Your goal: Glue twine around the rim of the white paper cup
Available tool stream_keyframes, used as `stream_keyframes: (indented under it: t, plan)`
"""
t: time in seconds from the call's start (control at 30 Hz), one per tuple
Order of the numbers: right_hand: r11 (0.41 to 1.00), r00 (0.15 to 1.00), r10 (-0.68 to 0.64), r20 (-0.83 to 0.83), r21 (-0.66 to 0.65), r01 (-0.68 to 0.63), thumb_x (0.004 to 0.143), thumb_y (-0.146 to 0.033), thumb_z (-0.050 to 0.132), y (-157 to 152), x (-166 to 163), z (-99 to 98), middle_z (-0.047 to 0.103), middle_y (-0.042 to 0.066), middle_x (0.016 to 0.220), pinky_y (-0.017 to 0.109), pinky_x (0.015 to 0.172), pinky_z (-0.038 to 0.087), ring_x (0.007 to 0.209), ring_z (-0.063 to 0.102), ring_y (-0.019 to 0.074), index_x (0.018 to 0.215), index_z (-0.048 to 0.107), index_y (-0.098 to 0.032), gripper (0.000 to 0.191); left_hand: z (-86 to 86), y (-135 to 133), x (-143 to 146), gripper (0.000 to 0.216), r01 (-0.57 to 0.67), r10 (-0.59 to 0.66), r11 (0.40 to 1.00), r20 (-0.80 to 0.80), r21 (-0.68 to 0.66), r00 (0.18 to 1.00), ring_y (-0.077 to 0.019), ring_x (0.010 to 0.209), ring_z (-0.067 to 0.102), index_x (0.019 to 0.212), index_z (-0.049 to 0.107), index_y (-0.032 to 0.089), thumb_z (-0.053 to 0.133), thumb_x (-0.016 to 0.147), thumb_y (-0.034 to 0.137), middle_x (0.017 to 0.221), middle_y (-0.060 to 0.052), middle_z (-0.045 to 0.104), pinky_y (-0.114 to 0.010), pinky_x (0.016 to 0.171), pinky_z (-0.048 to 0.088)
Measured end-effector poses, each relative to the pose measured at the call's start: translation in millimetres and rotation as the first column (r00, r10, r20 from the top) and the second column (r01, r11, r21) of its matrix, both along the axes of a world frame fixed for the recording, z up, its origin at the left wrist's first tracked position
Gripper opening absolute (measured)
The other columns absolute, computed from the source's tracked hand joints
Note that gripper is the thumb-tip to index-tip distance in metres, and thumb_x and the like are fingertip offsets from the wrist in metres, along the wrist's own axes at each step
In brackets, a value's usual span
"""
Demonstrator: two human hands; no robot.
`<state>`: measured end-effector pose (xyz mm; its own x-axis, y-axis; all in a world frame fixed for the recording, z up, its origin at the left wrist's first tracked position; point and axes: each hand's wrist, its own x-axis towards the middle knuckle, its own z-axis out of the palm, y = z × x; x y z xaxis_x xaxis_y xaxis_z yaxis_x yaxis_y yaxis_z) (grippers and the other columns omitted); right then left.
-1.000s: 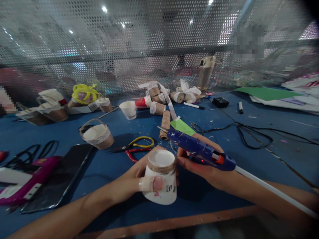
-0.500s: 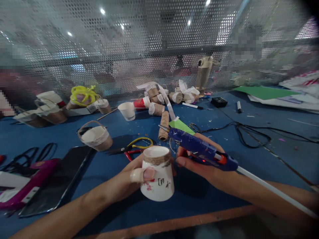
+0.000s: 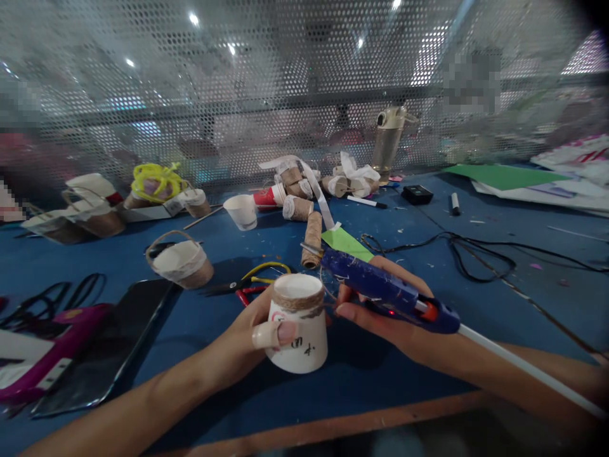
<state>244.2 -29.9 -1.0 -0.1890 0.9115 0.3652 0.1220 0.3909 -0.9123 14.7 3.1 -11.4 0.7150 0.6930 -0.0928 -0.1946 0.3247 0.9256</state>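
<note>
My left hand (image 3: 254,322) is closed round a white paper cup (image 3: 309,352), its thumb across the front with a beige band on it. The cup stands narrow end up, with brown twine (image 3: 297,301) wound round that end and dark and red marks on its side. In my right hand (image 3: 368,322) is a blue hot glue gun (image 3: 371,279) with a white glue stick out of its back. Its nozzle points left, above and just right of the cup. A thin strand runs between the cup and my right fingertips.
Behind the cup lie scissors (image 3: 257,279) and a twine spool (image 3: 312,238). A small cup basket (image 3: 183,260), a phone (image 3: 109,349) and a magenta tool (image 3: 71,336) are at left. A black cord (image 3: 469,244) crosses the right side. A bottle (image 3: 387,146) stands by the mesh screen.
The cup has turned in my left hand, so its dark marks sit further left and tilted. It has also risen slightly. The glue gun stays in nearly the same place.
</note>
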Motion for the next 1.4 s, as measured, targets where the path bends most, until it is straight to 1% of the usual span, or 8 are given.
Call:
stream_keyframes:
  t: [0.13, 0.3, 0.4, 0.57, 0.73, 1.03, 1.23, 1.4]
  plan:
    - [0.999, 1.000, 0.017, -0.005, 0.031, -0.017, 0.077, -0.020, 0.075, -2.3, 2.6, -3.4, 0.067, -0.002, 0.082, 0.023, 0.066, 0.052, 0.070, 0.064, 0.0114, 0.087, 0.060, -0.022, 0.017, 2.0, -2.5, 0.3, 0.049, -0.005, 0.006, 1.000, 0.024, -0.005, 1.000, -0.0290, 0.107, 0.060, 0.122, 0.061, 0.020, 0.069, 0.077, 0.036, 0.116, -0.010, 0.069, -0.033, 0.085, 0.046]
    - [0.998, 0.999, 0.040, 0.009, 0.040, -0.041, 0.079, -0.021, 0.074, -3.3, 1.8, -4.9, 0.069, 0.000, 0.084, 0.027, 0.069, 0.054, 0.076, 0.066, 0.0153, 0.089, 0.061, -0.023, 0.016, 0.8, -1.4, 2.5, 0.054, -0.015, 0.015, 1.000, -0.023, 0.005, 1.000, -0.0266, 0.095, 0.063, 0.122, 0.059, 0.020, 0.074, 0.073, 0.036, 0.117, -0.011, 0.068, -0.034, 0.081, 0.048]
    - [0.998, 0.999, 0.039, 0.028, 0.049, -0.041, 0.077, -0.021, 0.075, -2.4, 1.4, -5.2, 0.069, 0.000, 0.085, 0.030, 0.071, 0.053, 0.080, 0.066, 0.0180, 0.089, 0.060, -0.024, 0.019, 2.8, 0.2, 2.7, 0.051, -0.049, 0.050, 0.999, -0.038, 0.022, 0.998, -0.0248, 0.099, 0.062, 0.119, 0.060, 0.022, 0.076, 0.072, 0.031, 0.118, -0.009, 0.068, -0.032, 0.084, 0.047]
    - [0.991, 0.997, 0.075, 0.007, 0.111, -0.076, 0.076, -0.017, 0.075, 0.2, 3.8, -4.5, 0.066, -0.001, 0.086, 0.029, 0.072, 0.051, 0.082, 0.064, 0.0174, 0.080, 0.054, -0.025, 0.022, 7.6, -2.4, 0.8, 0.044, 0.010, -0.009, 0.999, 0.018, -0.042, 1.000, -0.0282, 0.099, 0.065, 0.118, 0.062, 0.019, 0.068, 0.077, 0.035, 0.106, -0.010, 0.072, -0.035, 0.082, 0.048]
    - [0.979, 0.989, 0.142, 0.037, 0.144, -0.146, 0.077, -0.010, 0.071, 0.3, 8.5, -5.9, 0.063, 0.000, 0.090, 0.030, 0.076, 0.050, 0.088, 0.063, 0.0177, 0.078, 0.051, -0.023, 0.024, 2.8, -3.2, -0.4, 0.046, 0.022, -0.022, 1.000, 0.020, -0.014, 1.000, -0.0254, 0.089, 0.067, 0.116, 0.062, 0.017, 0.071, 0.075, 0.037, 0.099, -0.011, 0.074, -0.032, 0.078, 0.050]
    - [0.942, 0.978, 0.179, 0.106, 0.270, -0.201, 0.072, -0.011, 0.069, 6.2, 18.6, -9.7, 0.062, 0.006, 0.098, 0.043, 0.086, 0.050, 0.097, 0.061, 0.0256, 0.077, 0.048, -0.025, 0.026, 4.3, -1.6, -7.6, 0.055, -0.118, 0.120, 0.985, -0.011, 0.125, 0.993, -0.0279, 0.096, 0.065, 0.119, 0.058, 0.020, 0.077, 0.070, 0.037, 0.106, -0.011, 0.072, -0.033, 0.080, 0.050]
    - [0.946, 0.972, 0.136, 0.191, 0.268, -0.184, 0.072, -0.014, 0.067, 9.8, 25.0, -10.7, 0.056, 0.001, 0.076, 0.034, 0.065, 0.047, 0.069, 0.056, 0.0183, 0.073, 0.046, -0.024, 0.023, 8.9, -2.5, -10.0, 0.056, -0.135, 0.140, 0.964, -0.003, 0.228, 0.990, -0.0282, 0.097, 0.064, 0.116, 0.058, 0.021, 0.078, 0.069, 0.041, 0.106, -0.009, 0.070, -0.034, 0.082, 0.050]
    - [0.942, 0.958, 0.063, 0.279, 0.300, -0.149, 0.070, -0.013, 0.066, 8.5, 27.0, -6.3, 0.049, -0.001, 0.068, 0.030, 0.058, 0.039, 0.062, 0.048, 0.0147, 0.069, 0.041, -0.023, 0.027, 8.5, -3.5, -9.4, 0.056, -0.154, 0.155, 0.952, 0.016, 0.266, 0.988, -0.0325, 0.104, 0.062, 0.118, 0.056, 0.021, 0.077, 0.070, 0.041, 0.112, -0.010, 0.067, -0.042, 0.089, 0.049]
